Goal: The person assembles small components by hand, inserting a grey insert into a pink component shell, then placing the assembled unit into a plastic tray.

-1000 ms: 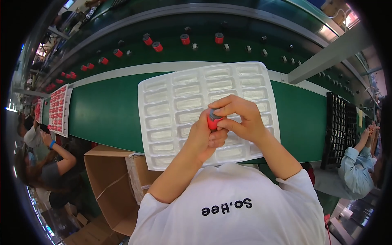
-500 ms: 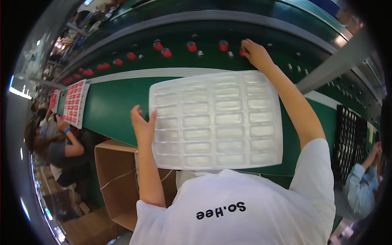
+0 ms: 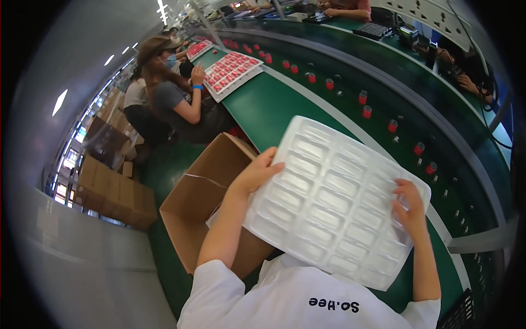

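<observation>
A large white plastic tray (image 3: 339, 200) with rows of rectangular pockets lies tilted in front of me, over the green table. No parts show in its pockets. My left hand (image 3: 256, 172) is at the tray's left edge, its thumb over the rim and its fingers against the side. Above the tray's right part is my right hand (image 3: 410, 211), fingers bent and apart, with nothing visible between them. Beyond the tray, red cylindrical parts with dark tops, such as one (image 3: 393, 126), stand in a line on the dark green belt (image 3: 378, 148).
An open cardboard box (image 3: 189, 219) stands left of the tray, below the table edge. Farther left, a person (image 3: 175, 98) sits beside a tray of red parts (image 3: 233, 71). A grey metal bar (image 3: 485, 238) crosses at the right. Stacked cartons (image 3: 115, 192) stand on the floor.
The view has swung left. My right hand has come back from a red part on the belt to above the tray. My left hand has moved onto the tray's edge.
</observation>
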`<state>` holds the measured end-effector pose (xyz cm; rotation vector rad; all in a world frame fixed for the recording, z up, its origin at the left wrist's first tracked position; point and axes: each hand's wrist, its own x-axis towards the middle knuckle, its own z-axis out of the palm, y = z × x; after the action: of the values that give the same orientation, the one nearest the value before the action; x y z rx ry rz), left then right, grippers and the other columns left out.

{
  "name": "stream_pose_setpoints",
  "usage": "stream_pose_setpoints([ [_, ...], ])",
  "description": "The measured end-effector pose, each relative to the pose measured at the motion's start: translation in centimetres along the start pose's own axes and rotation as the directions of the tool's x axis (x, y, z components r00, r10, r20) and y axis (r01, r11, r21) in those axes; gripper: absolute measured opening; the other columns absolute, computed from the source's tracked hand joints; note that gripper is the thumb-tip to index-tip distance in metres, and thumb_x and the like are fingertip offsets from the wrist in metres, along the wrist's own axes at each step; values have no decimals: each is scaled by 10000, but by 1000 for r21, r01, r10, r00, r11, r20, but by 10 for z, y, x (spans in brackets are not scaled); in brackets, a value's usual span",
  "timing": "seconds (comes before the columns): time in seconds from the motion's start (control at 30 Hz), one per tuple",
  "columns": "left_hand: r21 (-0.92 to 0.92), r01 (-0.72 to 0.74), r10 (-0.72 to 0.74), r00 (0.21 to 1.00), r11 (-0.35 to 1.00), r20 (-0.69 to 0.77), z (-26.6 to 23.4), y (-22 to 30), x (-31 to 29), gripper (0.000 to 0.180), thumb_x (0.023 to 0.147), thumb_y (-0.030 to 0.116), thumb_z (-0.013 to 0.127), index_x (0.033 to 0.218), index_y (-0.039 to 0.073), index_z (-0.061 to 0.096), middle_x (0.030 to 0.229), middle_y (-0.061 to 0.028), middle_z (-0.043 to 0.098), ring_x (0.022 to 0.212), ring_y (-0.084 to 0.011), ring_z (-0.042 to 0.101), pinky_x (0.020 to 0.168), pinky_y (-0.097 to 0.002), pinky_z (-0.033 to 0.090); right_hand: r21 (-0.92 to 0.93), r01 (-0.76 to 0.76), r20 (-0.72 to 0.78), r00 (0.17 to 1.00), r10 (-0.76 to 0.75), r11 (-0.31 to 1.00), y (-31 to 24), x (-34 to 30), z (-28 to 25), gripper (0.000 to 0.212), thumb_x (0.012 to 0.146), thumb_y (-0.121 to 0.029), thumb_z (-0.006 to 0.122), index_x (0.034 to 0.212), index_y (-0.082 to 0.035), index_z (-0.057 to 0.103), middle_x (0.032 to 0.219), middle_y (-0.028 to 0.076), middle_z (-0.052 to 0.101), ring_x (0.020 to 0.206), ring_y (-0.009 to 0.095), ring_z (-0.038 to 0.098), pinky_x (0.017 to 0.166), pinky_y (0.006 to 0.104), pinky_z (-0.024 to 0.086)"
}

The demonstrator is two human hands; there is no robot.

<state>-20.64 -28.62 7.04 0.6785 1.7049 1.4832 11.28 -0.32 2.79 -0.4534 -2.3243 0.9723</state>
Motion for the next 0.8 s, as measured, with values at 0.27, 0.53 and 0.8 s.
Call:
stream_pose_setpoints([
  [0.27, -54, 188, -194, 903, 981, -384, -105, -84, -128, 212, 958, 185, 561, 1127, 65, 520, 1042, -60, 617, 922, -126, 591, 804, -273, 493, -123, 225, 344, 923, -171, 967, -66, 8, 103, 572, 738, -126, 721, 1275, -77, 528, 1418, 155, 439, 1340, 357, 368, 1091, 445, 312],
  [0.53, 441, 465, 2, 686, 768, -728, -355, -237, -138, 282, 848, 321, 675, 952, 63, 629, 871, -143, 665, 797, -224, 650, 714, -349, 520, -281, 383, 468, 855, -223, 880, -90, 2, 208, 444, 835, -176, 592, 1259, -60, 532, 1346, 130, 508, 1305, 346, 408, 1114, 467, 260],
  [0.8, 754, 332, 19, 910, 567, -415, -336, -382, -36, 681, 789, 257, 734, 1378, 107, 427, 1405, -166, 438, 1288, -361, 412, 1074, -428, 348, -421, 302, 328, 930, -167, 855, -97, 19, 232, 388, 836, -152, 534, 1211, -56, 568, 1304, 127, 548, 1270, 360, 441, 1070, 464, 313],
])
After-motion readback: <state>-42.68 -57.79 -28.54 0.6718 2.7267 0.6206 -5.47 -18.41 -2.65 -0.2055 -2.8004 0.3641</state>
